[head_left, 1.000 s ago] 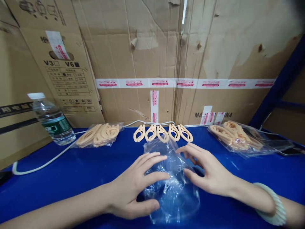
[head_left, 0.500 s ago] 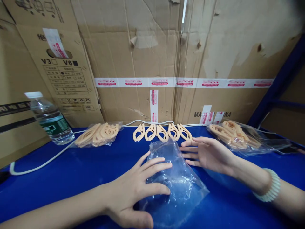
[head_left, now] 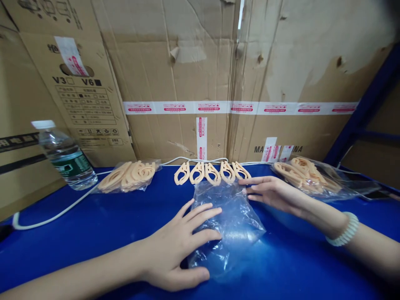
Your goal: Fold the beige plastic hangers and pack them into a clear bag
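A clear plastic bag (head_left: pixel 233 225) lies on the blue tabletop (head_left: pixel 125 221) between my hands. My left hand (head_left: pixel 179 246) rests with spread fingers over the bag's left side. My right hand (head_left: pixel 276 193), its fingers stretched out, is at the bag's upper right corner; its fingertips appear to touch the plastic. Just beyond the bag, several beige folding hangers (head_left: pixel 212 173) stand in a row, the nearer ends close to the bag's top edge. A pale beaded band (head_left: pixel 343 229) circles my right wrist.
Bagged beige hangers (head_left: pixel 133 177) lie at the left, and another bag of hangers (head_left: pixel 308 175) at the right. A water bottle (head_left: pixel 67 160) stands far left beside a white cable (head_left: pixel 62 214). Cardboard boxes (head_left: pixel 178 133) wall off the back. A blue metal post (head_left: pixel 362 108) rises at the right.
The bag has shifted away from me and flattened near the hangers. My right hand has moved slightly up with its fingers closer to the bag's corner. My left hand has barely moved.
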A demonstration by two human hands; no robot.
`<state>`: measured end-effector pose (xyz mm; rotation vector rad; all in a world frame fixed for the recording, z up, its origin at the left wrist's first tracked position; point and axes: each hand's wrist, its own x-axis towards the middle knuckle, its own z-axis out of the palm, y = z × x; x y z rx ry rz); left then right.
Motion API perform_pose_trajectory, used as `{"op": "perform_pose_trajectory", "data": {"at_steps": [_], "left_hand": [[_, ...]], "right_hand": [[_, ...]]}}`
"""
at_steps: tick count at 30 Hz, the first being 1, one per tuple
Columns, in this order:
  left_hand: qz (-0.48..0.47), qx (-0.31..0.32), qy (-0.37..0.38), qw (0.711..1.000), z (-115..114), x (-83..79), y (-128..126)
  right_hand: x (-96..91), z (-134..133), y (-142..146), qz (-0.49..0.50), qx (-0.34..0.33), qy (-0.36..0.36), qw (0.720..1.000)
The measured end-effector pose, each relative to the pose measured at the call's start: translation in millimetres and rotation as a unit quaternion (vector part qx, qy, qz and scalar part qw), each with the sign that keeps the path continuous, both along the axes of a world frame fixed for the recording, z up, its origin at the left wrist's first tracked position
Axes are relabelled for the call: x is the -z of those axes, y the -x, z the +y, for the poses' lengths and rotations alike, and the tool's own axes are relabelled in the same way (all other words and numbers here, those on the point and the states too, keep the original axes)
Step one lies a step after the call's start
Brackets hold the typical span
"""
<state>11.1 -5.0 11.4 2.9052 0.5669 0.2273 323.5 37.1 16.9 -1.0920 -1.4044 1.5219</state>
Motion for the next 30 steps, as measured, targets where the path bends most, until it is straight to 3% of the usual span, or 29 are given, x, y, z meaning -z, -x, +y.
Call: {"op": "perform_pose_trajectory", "data": {"at_steps": [3, 5, 9, 11, 15, 17, 19, 24, 30], "left_hand": [[-0.02, -0.017, -0.005, 1.0, 0, 5.4, 0], [-0.04, -0.026, -0.016, 0.999, 0, 9.8, 1], [-0.087, -0.01, -0.028, 0.996, 2, 14.5, 4], [-0.106, 0.003, -0.028, 0.994, 4, 14.5, 5], [-0.143, 0.021, -0.031, 0.989, 6, 13.3, 7], [-0.158, 0.023, -0.033, 0.987, 5, 12.8, 7], [-0.174, 0.018, -0.035, 0.984, 4, 12.0, 7], [-0.201, 0.003, -0.039, 0.979, 1, 7.2, 7], [-0.237, 0.004, -0.044, 0.971, -3, 7.0, 6]], "right_hand": [[7.3, 10, -7, -0.07, 0.019, -0.079, 0.994], [11.2, 18, -13, -0.168, 0.032, -0.184, 0.968], [16.5, 36, -29, -0.33, 0.059, -0.362, 0.87], [18.6, 47, -36, -0.396, 0.04, -0.399, 0.826], [18.7, 72, -45, -0.597, -0.034, -0.44, 0.67], [14.5, 87, -44, -0.637, -0.048, -0.435, 0.635], [8.0, 100, -40, -0.648, -0.059, -0.435, 0.622], [-7.2, 116, -26, -0.638, -0.094, -0.441, 0.624], [-16.8, 86, -44, -0.648, -0.08, -0.38, 0.655]]}}
